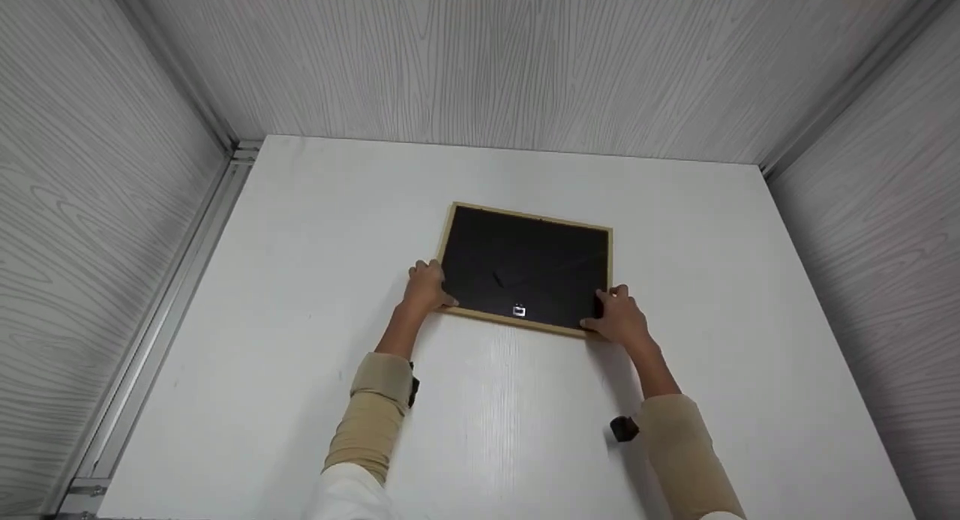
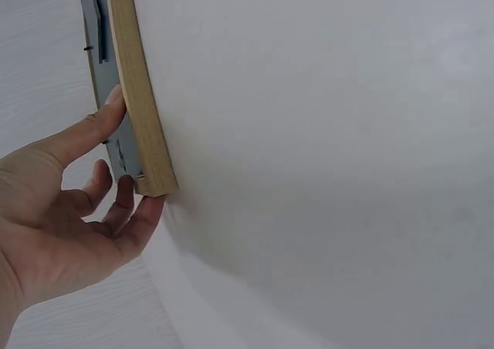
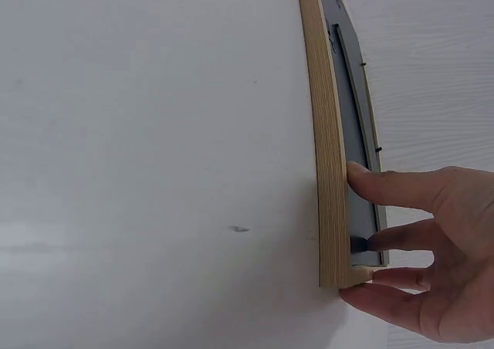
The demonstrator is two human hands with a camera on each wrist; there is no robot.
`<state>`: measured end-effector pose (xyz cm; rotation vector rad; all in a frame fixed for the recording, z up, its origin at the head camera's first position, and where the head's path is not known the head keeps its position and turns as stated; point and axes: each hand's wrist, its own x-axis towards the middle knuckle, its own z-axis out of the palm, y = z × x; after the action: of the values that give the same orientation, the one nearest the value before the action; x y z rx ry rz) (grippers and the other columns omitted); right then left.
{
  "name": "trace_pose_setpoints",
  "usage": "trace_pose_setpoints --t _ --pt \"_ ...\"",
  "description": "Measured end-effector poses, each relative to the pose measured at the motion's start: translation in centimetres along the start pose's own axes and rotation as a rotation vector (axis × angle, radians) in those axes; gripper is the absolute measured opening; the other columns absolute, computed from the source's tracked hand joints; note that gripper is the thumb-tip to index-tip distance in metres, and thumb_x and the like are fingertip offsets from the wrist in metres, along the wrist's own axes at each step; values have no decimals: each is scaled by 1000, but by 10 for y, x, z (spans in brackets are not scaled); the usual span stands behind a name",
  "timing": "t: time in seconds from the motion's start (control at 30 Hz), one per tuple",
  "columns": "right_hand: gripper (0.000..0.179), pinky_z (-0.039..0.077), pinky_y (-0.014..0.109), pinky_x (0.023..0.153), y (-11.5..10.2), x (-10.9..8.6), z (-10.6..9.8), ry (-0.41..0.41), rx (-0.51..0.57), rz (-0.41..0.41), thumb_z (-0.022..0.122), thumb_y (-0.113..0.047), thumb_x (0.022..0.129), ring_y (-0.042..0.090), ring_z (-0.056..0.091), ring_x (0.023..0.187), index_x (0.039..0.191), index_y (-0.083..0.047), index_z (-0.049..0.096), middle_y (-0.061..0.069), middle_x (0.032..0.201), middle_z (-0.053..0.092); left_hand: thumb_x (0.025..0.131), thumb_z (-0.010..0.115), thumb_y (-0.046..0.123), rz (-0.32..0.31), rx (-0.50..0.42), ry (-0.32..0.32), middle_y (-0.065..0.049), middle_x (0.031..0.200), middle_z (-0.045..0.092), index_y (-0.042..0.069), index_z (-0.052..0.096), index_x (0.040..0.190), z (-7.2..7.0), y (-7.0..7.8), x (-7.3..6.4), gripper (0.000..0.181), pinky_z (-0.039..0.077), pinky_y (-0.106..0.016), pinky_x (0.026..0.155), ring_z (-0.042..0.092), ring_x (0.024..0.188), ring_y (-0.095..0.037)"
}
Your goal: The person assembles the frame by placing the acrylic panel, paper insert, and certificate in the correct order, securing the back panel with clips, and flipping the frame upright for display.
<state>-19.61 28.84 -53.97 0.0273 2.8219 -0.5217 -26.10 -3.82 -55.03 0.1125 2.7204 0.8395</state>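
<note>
A picture frame (image 1: 536,250) lies back up on the white table, its black backing set in a light wooden border. At its near left corner my left hand (image 1: 426,286) grips it, thumb on the near edge and fingers around the left side. My right hand (image 1: 619,317) holds the near right corner the same way. A small metal hanger (image 1: 519,311) shows near the closer edge of the backing. In the left wrist view, my left thumb and fingers (image 2: 140,221) bracket the wooden corner. The right wrist view shows my right thumb over the border (image 3: 332,171).
The white table (image 1: 480,430) extends around the frame on all sides. Grey wood-grain panels (image 1: 480,62) stand behind it and at both sides. A metal rail (image 1: 161,317) runs along the left edge. Small black devices (image 1: 624,428) are strapped to the wrists.
</note>
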Motion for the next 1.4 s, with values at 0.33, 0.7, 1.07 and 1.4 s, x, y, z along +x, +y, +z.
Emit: trace_pose_setpoints --t 0.33,0.7,1.07,1.4 --pt "35 48 44 67 -12 -19 8 73 -43 -90 64 -22 86 32 53 85 112 3 64 19 97 51 74 78 15 -107 -210 197 -21 106 44 -4 48 104 -5 -30 21 47 38 -41 83 41 99 -33" --pt "49 29 54 97 35 22 5 194 -8 -280 53 -14 93 44 29 125 135 6 38 26 142 25 84 66 34 -183 -153 190 -36 136 21 -18 23 135 42 23 -36 84 18 -48 104 15 129 -44" --pt "58 33 54 93 25 12 16 148 -129 -342 58 -29 91 42 37 120 136 3 41 26 138 34 93 53 32 -175 0 159 -37 142 2 -22 11 135 66 42 -37 80 5 -49 106 -3 132 -45" --pt "48 45 42 67 -3 -19 28 304 -299 -407 72 -33 79 27 48 77 108 4 65 14 87 50 97 46 27 -141 141 66 -33 144 11 -10 21 141 43 29 -5 62 11 -48 106 2 133 -44"
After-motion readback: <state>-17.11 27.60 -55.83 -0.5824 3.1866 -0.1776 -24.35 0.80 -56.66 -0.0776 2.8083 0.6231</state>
